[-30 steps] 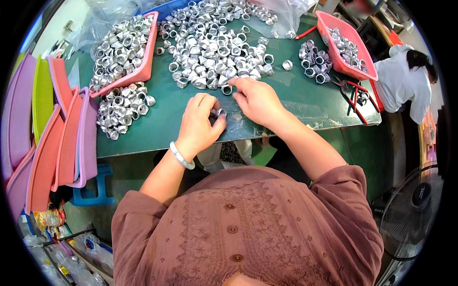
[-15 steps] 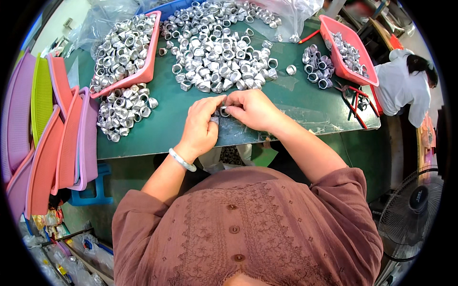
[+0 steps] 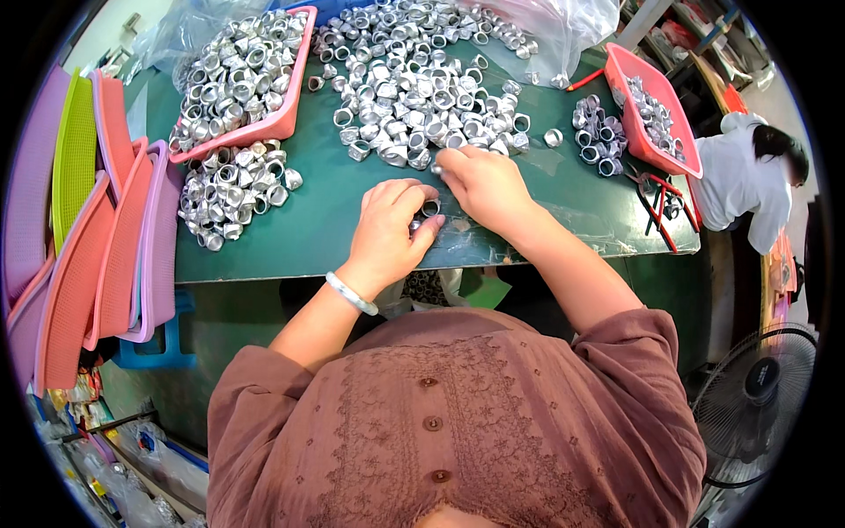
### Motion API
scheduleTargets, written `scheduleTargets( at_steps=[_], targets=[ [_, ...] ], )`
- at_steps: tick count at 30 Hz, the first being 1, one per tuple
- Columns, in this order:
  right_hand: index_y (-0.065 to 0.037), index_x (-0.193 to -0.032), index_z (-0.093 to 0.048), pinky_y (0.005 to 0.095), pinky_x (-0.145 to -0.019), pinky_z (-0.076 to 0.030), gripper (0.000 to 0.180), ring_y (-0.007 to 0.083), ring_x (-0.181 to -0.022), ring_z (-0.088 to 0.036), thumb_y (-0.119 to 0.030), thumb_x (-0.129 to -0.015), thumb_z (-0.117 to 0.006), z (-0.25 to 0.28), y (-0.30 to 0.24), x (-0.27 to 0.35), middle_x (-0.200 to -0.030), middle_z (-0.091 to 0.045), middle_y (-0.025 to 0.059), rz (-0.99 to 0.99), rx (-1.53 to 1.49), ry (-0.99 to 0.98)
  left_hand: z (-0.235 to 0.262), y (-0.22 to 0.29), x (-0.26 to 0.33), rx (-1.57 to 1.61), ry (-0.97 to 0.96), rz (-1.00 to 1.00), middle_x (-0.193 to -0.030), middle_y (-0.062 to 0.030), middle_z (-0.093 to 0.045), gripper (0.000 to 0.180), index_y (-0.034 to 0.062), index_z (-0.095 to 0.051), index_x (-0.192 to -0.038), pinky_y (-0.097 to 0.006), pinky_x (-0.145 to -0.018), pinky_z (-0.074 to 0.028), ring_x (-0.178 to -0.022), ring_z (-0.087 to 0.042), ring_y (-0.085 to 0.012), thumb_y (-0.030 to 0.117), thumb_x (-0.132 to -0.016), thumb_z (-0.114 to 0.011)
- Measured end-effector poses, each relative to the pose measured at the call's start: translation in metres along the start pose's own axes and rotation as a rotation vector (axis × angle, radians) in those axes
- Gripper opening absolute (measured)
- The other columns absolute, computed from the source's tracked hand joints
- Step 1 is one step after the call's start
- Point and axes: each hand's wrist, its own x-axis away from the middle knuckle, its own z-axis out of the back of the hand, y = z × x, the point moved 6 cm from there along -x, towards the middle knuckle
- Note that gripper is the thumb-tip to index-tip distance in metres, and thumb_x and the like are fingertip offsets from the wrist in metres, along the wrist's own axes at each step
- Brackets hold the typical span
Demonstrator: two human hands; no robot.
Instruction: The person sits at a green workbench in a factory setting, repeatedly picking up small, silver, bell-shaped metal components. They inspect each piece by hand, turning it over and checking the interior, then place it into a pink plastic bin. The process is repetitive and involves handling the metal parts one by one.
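Observation:
Silver metal rings lie in a big heap (image 3: 431, 97) on the green table in front of me. My left hand (image 3: 385, 231), with a pale bangle at its wrist, is low over the table near the front edge. Its fingers and thumb curl round a silver ring (image 3: 429, 208); more metal shows below it, partly hidden by the hand. To its right, my right hand (image 3: 489, 189) reaches the near edge of the heap. Its thumb and fingers pinch together at a small silver ring (image 3: 437, 168), mostly covered by the fingertips.
A pink basket (image 3: 286, 121) full of rings stands at the left, with a smaller pile (image 3: 231, 194) before it. Another pink basket (image 3: 664, 158), a ring cluster (image 3: 600, 136) and red-handled pliers (image 3: 662, 211) are at the right. Stacked baskets (image 3: 79, 238) stand far left; a person (image 3: 748, 180) is far right.
My right hand has moved away from my left hand to the edge of the heap. The left hand has stayed near the table's front with a ring. The whole view has shifted slightly.

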Motion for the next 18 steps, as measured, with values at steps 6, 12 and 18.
scheduleTargets(
  at_steps=[6, 12, 18],
  targets=[
    [-0.007, -0.094, -0.064, 0.0391, -0.074, -0.048, 0.019, 0.0298, -0.085, -0.059, -0.003, -0.076, -0.064, 0.007, -0.001, 0.026, -0.090, -0.063, 0.0090, 0.111, -0.171, 0.047, 0.000, -0.003, 0.001, 0.036, 0.014, 0.043, -0.094, -0.0093, -0.061, 0.025, 0.0057, -0.059, -0.096, -0.039, -0.086, -0.041, -0.093, -0.056, -0.0297, 0.007, -0.073, -0.068],
    [-0.005, -0.094, -0.064, 0.0393, -0.076, -0.047, 0.019, 0.0296, -0.088, -0.056, -0.002, -0.075, -0.061, 0.009, -0.007, 0.037, -0.093, -0.063, 0.0096, 0.192, -0.206, 0.067, -0.002, -0.005, 0.001, 0.062, -0.044, 0.122, -0.100, -0.0086, -0.060, 0.041, 0.0074, -0.058, -0.112, -0.040, -0.088, -0.040, -0.097, -0.054, -0.0290, 0.010, -0.073, -0.069],
    [-0.008, -0.087, -0.063, 0.0440, -0.068, -0.045, 0.019, 0.0329, -0.078, -0.056, 0.002, -0.071, -0.057, 0.019, 0.000, 0.030, -0.078, -0.060, 0.0101, 0.126, -0.237, 0.078, -0.004, 0.006, -0.002, -0.101, -0.089, -0.038, -0.106, -0.0083, -0.057, 0.042, 0.0081, -0.061, -0.112, -0.041, -0.092, -0.036, -0.102, -0.050, -0.0293, 0.020, -0.073, -0.072]
  ],
)
